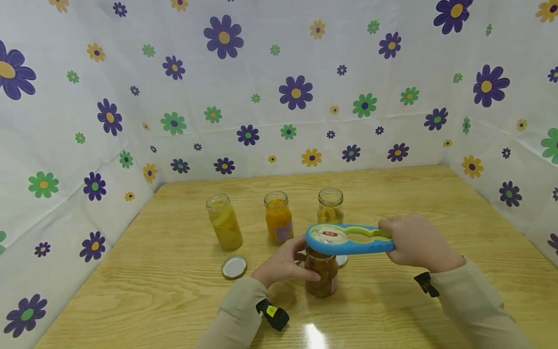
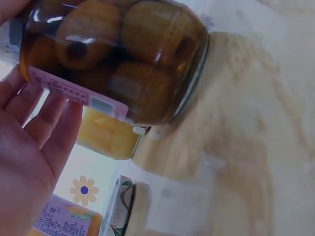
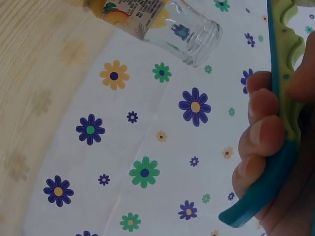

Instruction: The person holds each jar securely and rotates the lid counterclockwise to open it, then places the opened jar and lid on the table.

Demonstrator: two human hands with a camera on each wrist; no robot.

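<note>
A glass jar of dark fruit in brown liquid point(image 1: 321, 280) stands near the middle of the table. My left hand point(image 1: 283, 264) holds it from the left, thumb across the front and fingers behind. In the left wrist view, the same jar shows round fruit pieces and a pink label point(image 2: 76, 96). A blue and green jar opener point(image 1: 355, 247) lies over the jar's top, its round end about the lid, which shows through the ring. Around the opener's handles, at the right, my right hand point(image 1: 416, 245) is wrapped; the right wrist view shows its fingers point(image 3: 263, 135) curled on them.
Behind stand three lidless jars: one of pale yellow fruit point(image 1: 226, 225), one of orange fruit point(image 1: 279, 220) and one of yellow pieces point(image 1: 330, 211). A loose lid point(image 1: 234, 267) lies left of my hand; another point(image 1: 342, 261) shows partly behind the dark jar. Flowered cloth point(image 1: 261, 87) encloses the table.
</note>
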